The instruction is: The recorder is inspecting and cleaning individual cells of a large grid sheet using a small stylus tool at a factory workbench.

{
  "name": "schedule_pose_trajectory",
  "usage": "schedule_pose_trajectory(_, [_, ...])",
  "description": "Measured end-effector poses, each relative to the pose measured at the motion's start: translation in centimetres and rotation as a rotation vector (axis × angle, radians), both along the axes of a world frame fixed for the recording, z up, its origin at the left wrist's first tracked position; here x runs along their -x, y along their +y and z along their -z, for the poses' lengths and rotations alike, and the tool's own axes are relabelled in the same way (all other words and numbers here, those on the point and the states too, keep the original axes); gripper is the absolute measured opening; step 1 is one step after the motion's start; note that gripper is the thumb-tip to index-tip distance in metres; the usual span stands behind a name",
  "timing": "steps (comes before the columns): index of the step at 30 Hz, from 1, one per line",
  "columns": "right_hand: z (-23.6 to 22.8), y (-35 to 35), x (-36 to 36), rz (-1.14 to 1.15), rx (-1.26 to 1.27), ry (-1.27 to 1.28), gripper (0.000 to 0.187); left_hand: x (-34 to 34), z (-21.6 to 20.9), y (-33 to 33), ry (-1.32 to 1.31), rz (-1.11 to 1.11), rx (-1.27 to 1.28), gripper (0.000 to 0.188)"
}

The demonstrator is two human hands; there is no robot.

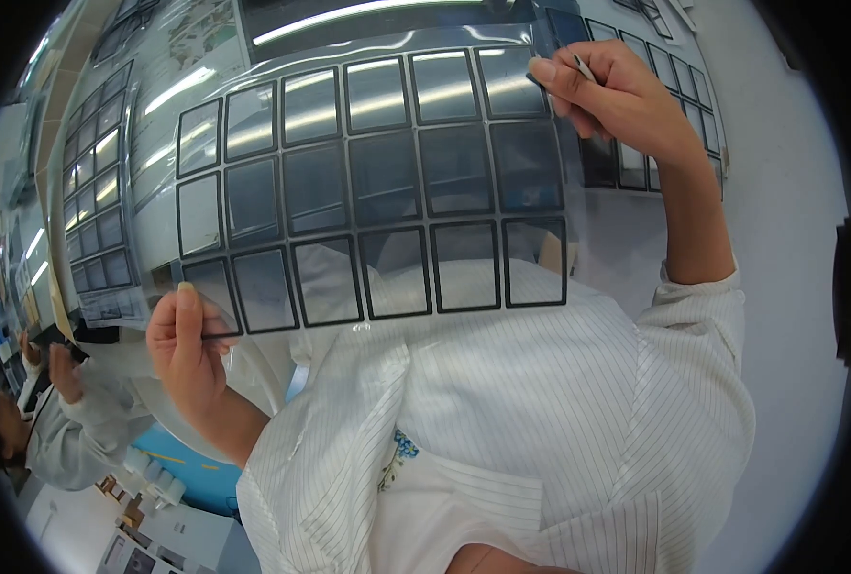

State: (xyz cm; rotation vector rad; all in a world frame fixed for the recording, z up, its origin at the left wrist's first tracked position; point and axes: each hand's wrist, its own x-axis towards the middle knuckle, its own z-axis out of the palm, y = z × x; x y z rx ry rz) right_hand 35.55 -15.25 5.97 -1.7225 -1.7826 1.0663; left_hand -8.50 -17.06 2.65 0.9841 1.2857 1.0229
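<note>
A clear, shiny plastic sheet (384, 182) printed with black-outlined rectangles in three rows is held up in front of my chest. Its lower left corner is pinched in my left hand (188, 335), thumb on the near face. At the upper right corner, my right hand (626, 91) grips the edge between thumb and fingers. A thin, dark, pointed tool (584, 68) also sticks out between the right fingers; its kind is not clear. My striped white shirt shows through the lower row, and light streaks reflect across the upper one.
A similar sheet of framed rectangles (100, 215) lies to the left, and another (679, 81) is at the far right. A dark panel (368, 24) is beyond the held sheet. Another person in a grey sleeve (86, 426) is at the lower left, hands raised.
</note>
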Motion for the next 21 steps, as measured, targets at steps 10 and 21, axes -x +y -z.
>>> schedule_pose_trajectory(10, [1.1, 1.7, 0.9, -0.055, -0.146, -0.024, 0.044, -0.4, 1.4, 0.6, 0.249, -0.02, -0.04, 0.026])
schedule_pose_trajectory(21, [0.7, 2.1, 0.9, 0.022, 0.014, -0.056, 0.041, -0.9, 1.3, 1.1, 0.214, 0.046, 0.029, 0.026])
